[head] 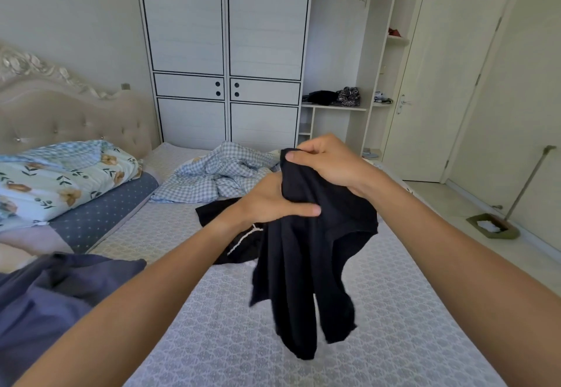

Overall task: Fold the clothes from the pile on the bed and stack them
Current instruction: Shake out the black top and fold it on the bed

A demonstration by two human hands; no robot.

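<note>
Head view. I saw both hands raised over the bed (379, 310). Right hand (329, 163) had its fingers curled over the top edge of a black garment (306, 265), thumb pressed on the cloth. Left hand (273, 201), just below, gripped the same garment, thumb laid flat across its front. The garment hung bunched beneath both hands, clear of the mattress. Another black item with a white drawstring (233, 235) lay under the left wrist. Checked fabric (212, 174) lay crumpled beyond the hands; a blue-grey cloth (54, 295) lay left of the left forearm.

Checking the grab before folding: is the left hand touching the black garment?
Touching. The head view shows the left hand holding the black garment, its thumb pressed across the cloth.
</note>
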